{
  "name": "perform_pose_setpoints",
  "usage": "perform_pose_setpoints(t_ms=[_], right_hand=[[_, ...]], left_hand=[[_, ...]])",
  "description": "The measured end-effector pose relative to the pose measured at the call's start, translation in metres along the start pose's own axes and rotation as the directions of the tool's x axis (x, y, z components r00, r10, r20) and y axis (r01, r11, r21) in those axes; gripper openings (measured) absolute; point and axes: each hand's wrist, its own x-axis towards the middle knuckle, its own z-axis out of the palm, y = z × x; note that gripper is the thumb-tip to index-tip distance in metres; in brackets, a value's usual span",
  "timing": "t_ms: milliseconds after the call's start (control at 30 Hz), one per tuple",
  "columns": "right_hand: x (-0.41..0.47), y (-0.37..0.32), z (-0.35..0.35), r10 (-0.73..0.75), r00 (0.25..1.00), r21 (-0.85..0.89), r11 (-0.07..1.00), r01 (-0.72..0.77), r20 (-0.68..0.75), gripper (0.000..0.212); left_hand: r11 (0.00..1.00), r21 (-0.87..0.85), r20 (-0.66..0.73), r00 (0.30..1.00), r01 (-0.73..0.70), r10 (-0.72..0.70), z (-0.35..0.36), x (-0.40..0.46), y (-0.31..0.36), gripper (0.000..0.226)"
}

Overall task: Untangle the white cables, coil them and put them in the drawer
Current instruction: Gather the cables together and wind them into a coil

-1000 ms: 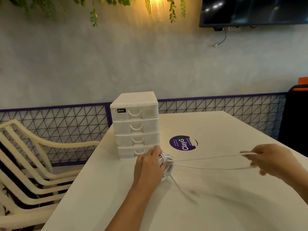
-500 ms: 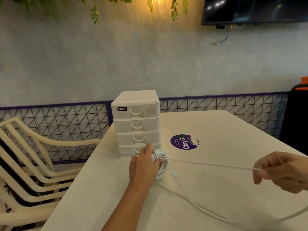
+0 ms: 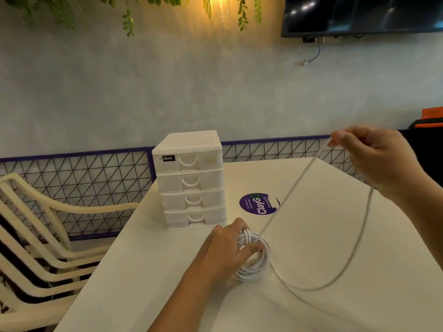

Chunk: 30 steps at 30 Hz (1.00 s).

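A boxy white plastic drawer unit [image 3: 190, 179] with four shut drawers stands on the smooth white table [image 3: 311, 236]. Just before it, the left hand [image 3: 225, 250] grips the round white cable coil [image 3: 254, 262]. A thin loose strand [image 3: 354, 248] loops up to the raised right hand [image 3: 374, 159], pinched in its grip.

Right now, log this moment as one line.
left hand grips cable coil on table | right hand pinches loose cable raised | drawer unit all shut
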Motion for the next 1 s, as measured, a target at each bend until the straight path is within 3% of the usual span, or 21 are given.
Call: perform_pose_setpoints(t_ms=[200, 300, 333, 400, 500, 567, 633, 767, 900, 1000], right_hand=[[0.026, 0.002, 0.031, -0.117, 0.986, -0.273, 0.959, 0.080, -0.123, 0.024], [0.038, 0.012, 0.039, -0.332, 0.936, -0.525, 0.821, 0.225, -0.119, 0.039], [0.043, 0.018, 0.039, -0.333, 0.936, -0.579, 0.788, 0.207, -0.118, 0.044], [0.053, 0.036, 0.037, -0.205, 0.971, -0.650, 0.756, 0.076, -0.124, 0.057], [0.048, 0.067, 0.042, 0.041, 0.998, -0.777, 0.627, -0.056, -0.039, 0.068], [0.037, 0.087, 0.052, 0.171, 0.985, -0.802, 0.588, -0.102, 0.000, 0.070], [0.025, 0.101, 0.063, 0.270, 0.962, -0.813, 0.567, -0.130, 0.035, 0.070], [0.000, 0.113, 0.086, 0.417, 0.897, -0.861, 0.500, -0.092, 0.146, 0.068], [-0.024, 0.120, 0.106, 0.493, 0.833, -0.878, 0.479, -0.017, 0.253, 0.064], [-0.036, 0.122, 0.112, 0.502, 0.810, -0.873, 0.488, 0.022, 0.302, 0.058]], left_hand=[[0.948, -0.316, 0.151, 0.989, 0.051, -0.003, 0.004, -0.004, 0.006, 0.031], [0.834, -0.536, 0.212, 0.977, 0.134, -0.021, 0.000, -0.007, 0.012, 0.019], [0.766, -0.619, 0.252, 0.968, 0.175, -0.017, -0.002, -0.008, 0.013, 0.021], [0.602, -0.765, 0.307, 0.951, 0.230, 0.026, -0.006, -0.009, 0.013, 0.025], [0.320, -0.922, 0.265, 0.959, 0.220, 0.105, -0.010, -0.006, 0.010, 0.037], [0.211, -0.956, 0.237, 0.959, 0.202, 0.157, -0.012, -0.005, 0.012, 0.054], [0.226, -0.956, 0.228, 0.959, 0.188, 0.165, -0.012, -0.006, 0.014, 0.063], [0.357, -0.924, 0.166, 0.985, 0.137, 0.052, -0.015, -0.006, 0.014, 0.069], [0.447, -0.892, 0.104, 0.992, 0.062, 0.071, -0.020, -0.009, 0.019, 0.058], [0.490, -0.871, 0.031, 0.999, 0.034, -0.015, -0.020, -0.010, 0.023, 0.042]])
